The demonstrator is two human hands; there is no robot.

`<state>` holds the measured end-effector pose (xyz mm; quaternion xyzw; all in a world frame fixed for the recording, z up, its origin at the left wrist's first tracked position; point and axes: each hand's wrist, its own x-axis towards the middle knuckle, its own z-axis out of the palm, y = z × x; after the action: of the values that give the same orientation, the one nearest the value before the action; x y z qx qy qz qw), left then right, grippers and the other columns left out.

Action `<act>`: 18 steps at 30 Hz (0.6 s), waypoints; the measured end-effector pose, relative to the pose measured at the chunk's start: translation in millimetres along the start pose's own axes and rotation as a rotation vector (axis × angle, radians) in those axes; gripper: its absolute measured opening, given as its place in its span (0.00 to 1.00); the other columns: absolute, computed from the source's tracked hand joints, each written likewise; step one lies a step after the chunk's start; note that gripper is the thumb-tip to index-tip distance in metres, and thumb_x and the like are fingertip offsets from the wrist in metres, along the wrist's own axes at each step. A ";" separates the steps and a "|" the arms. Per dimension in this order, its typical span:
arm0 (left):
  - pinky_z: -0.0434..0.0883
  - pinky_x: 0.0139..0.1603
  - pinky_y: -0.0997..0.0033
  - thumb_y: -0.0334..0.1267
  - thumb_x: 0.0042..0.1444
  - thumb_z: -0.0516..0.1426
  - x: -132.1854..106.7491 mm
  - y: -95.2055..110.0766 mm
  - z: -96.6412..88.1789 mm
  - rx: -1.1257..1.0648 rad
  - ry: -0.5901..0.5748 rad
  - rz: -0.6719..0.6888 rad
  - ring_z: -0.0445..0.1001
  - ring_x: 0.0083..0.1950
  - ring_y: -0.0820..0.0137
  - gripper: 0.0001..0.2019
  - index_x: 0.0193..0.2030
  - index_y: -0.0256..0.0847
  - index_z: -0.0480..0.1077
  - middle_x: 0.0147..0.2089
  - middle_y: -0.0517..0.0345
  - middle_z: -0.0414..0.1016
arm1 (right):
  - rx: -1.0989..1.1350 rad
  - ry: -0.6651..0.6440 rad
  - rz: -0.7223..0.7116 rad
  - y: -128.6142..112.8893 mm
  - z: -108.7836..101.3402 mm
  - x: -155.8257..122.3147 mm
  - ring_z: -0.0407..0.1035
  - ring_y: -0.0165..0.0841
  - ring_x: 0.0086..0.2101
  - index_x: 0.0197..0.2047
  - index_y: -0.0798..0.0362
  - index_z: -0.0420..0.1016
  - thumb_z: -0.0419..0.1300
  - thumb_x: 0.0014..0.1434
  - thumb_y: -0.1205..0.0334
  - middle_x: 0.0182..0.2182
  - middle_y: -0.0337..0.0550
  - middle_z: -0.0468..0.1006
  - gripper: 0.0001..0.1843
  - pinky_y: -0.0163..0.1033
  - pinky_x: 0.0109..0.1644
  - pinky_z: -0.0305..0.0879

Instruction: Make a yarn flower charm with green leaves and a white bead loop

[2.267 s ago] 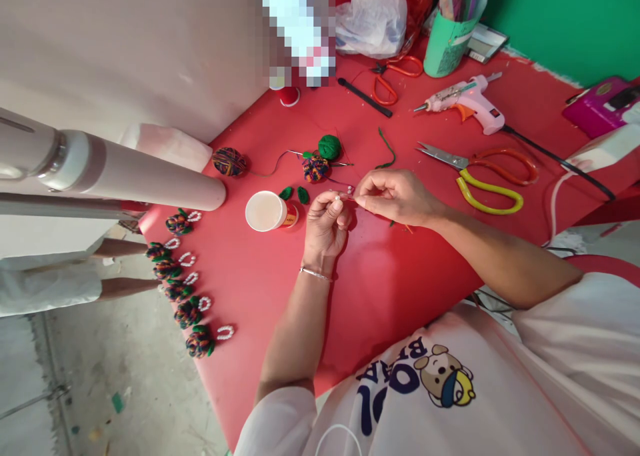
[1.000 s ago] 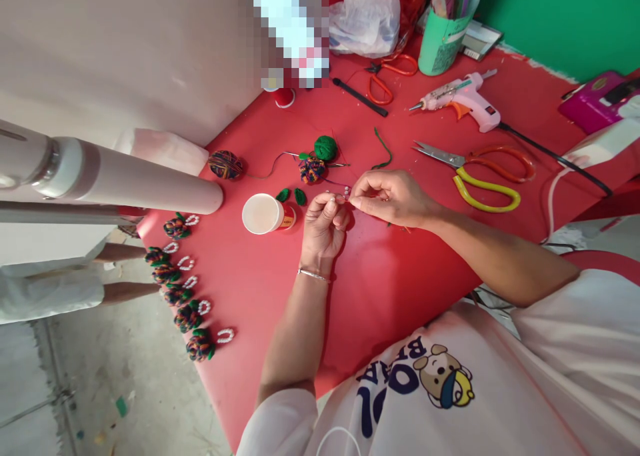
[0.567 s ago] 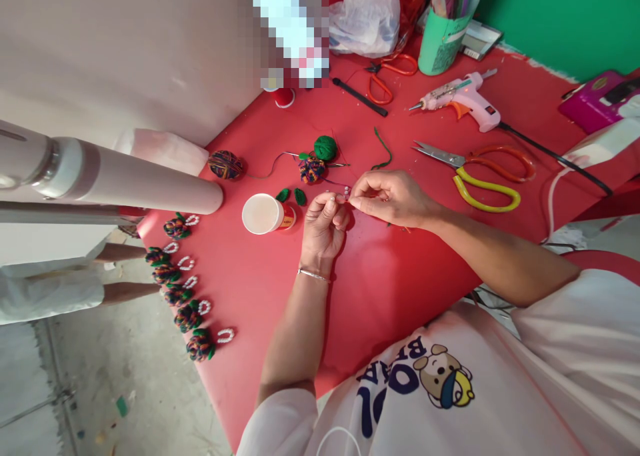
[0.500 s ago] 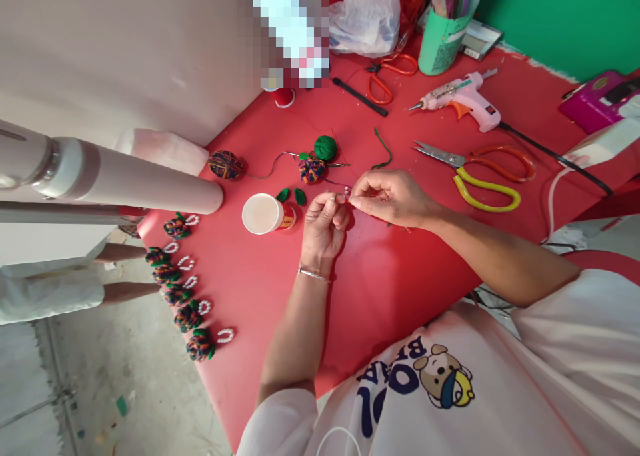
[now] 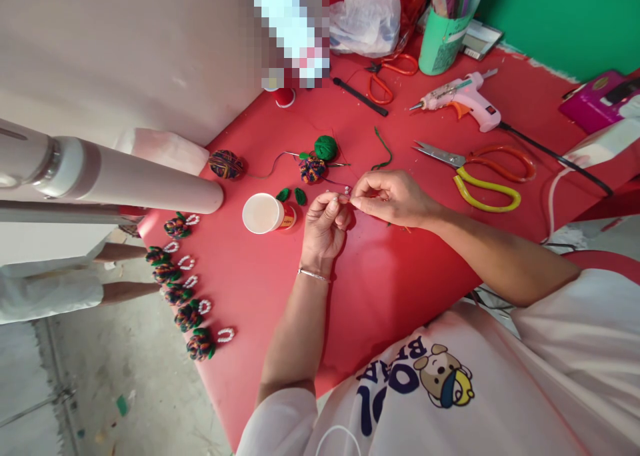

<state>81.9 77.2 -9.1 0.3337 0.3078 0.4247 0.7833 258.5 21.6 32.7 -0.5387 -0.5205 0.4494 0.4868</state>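
My left hand [image 5: 326, 226] is closed in a pinch, thumb against forefinger, over the middle of the red table. Close by on its right, my right hand [image 5: 393, 199] pinches too, its fingertips almost meeting the left ones. Whatever thin thing they hold is too small to make out. A few white beads [image 5: 347, 190] show just beyond the fingertips. Behind the hands lie a multicoloured crocheted flower [image 5: 313, 169] and a green yarn ball [image 5: 325, 148]. Two small green crocheted leaves [image 5: 300, 197] rest near a white paper cup [image 5: 262, 214], left of my left hand.
Scissors [image 5: 465, 163], a pink glue gun [image 5: 460, 99] and red-handled pliers [image 5: 383, 83] lie at the back right. Several crocheted flowers with bead loops [image 5: 189, 316] line the left edge. A grey pole [image 5: 125, 176] juts in from the left, beside a multicoloured yarn ball [image 5: 226, 165].
Both hands stay nearly in place, fingertips still pinched close together. The right hand's fingertips have shifted very slightly to the right. Nothing else on the table has moved.
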 end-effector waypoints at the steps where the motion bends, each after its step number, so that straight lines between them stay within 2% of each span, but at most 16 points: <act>1: 0.63 0.24 0.79 0.42 0.51 0.78 -0.1 0.2 0.3 -0.004 -0.007 0.001 0.61 0.23 0.82 0.15 0.35 0.43 0.79 0.34 0.62 0.80 | 0.003 -0.001 0.002 0.0 -0.1 0.1 0.70 0.32 0.31 0.32 0.52 0.78 0.67 0.60 0.54 0.29 0.42 0.80 0.11 0.37 0.33 0.62; 6: 0.63 0.24 0.78 0.46 0.41 0.82 0.2 0.9 2.7 0.040 0.017 -0.025 0.62 0.22 0.81 0.20 0.33 0.43 0.79 0.29 0.64 0.78 | 0.020 -0.015 0.007 -1.3 0.0 0.0 0.70 0.32 0.29 0.32 0.52 0.77 0.67 0.60 0.53 0.26 0.40 0.78 0.12 0.38 0.33 0.63; 9: 0.63 0.24 0.78 0.44 0.44 0.81 0.6 -0.1 2.3 0.054 0.023 -0.035 0.63 0.22 0.80 0.18 0.34 0.42 0.79 0.23 0.67 0.71 | 0.000 -0.001 0.007 -2.0 0.4 -0.1 0.69 0.32 0.28 0.33 0.52 0.78 0.67 0.61 0.52 0.25 0.39 0.78 0.12 0.38 0.33 0.63; 12: 0.62 0.24 0.79 0.41 0.49 0.79 0.4 -2.2 0.7 0.043 0.008 -0.025 0.64 0.22 0.81 0.16 0.34 0.40 0.79 0.23 0.68 0.69 | -0.019 -0.010 -0.009 -0.8 1.0 0.0 0.70 0.31 0.27 0.33 0.52 0.79 0.66 0.62 0.52 0.26 0.40 0.80 0.12 0.38 0.32 0.64; 18: 0.66 0.24 0.78 0.50 0.42 0.81 -3.0 -6.7 3.9 0.132 0.008 0.078 0.66 0.21 0.81 0.22 0.30 0.39 0.79 0.23 0.65 0.74 | -0.135 -0.010 -0.107 5.5 1.0 -0.9 0.74 0.32 0.30 0.38 0.52 0.81 0.65 0.63 0.54 0.30 0.42 0.84 0.10 0.36 0.34 0.66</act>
<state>86.7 70.8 -11.4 0.3950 0.3249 0.4350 0.7411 258.1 20.8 27.1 -0.5395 -0.5801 0.3891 0.4702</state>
